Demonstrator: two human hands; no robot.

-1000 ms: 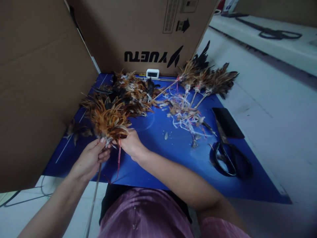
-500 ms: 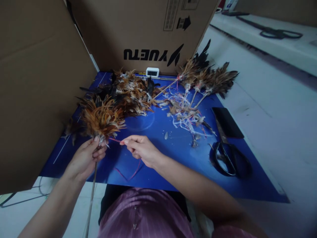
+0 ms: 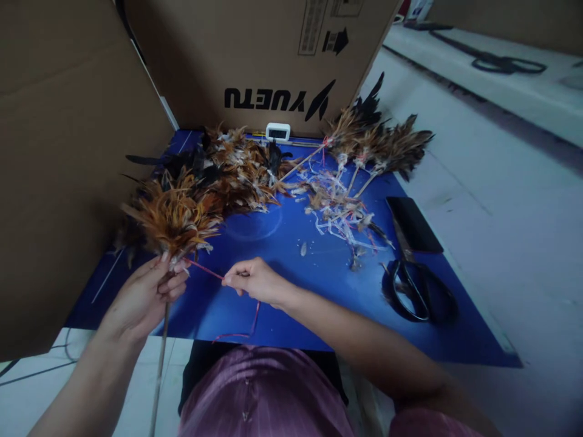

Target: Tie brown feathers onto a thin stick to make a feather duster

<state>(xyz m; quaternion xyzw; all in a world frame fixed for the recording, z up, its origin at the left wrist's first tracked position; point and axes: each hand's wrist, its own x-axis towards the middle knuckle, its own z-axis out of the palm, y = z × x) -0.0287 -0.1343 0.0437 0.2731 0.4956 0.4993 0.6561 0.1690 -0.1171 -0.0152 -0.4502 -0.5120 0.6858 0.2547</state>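
My left hand point(image 3: 150, 291) is closed around the neck of a feather duster, where the quills meet a thin wooden stick point(image 3: 159, 370) that hangs down past the table edge. Brown-orange feathers point(image 3: 177, 212) fan out above my fingers. A red string point(image 3: 204, 267) stretches taut from that neck to my right hand point(image 3: 255, 280), whose fingers pinch it. The string's loose tail droops below my right hand over the blue table surface point(image 3: 282, 243). The exact wrap under my left fingers is hidden.
Loose brown feathers point(image 3: 241, 176) lie behind the duster. Feathered sticks point(image 3: 378, 139) and string scraps point(image 3: 337, 209) lie at the back right. Black-handled scissors point(image 3: 412, 291) and a dark phone-like slab point(image 3: 414, 223) are on the right. Cardboard point(image 3: 204, 48) walls the back and left.
My right hand has moved slightly down, and more red string shows between the hands. The duster head has shifted slightly left with my left hand. The view has also shifted a little.
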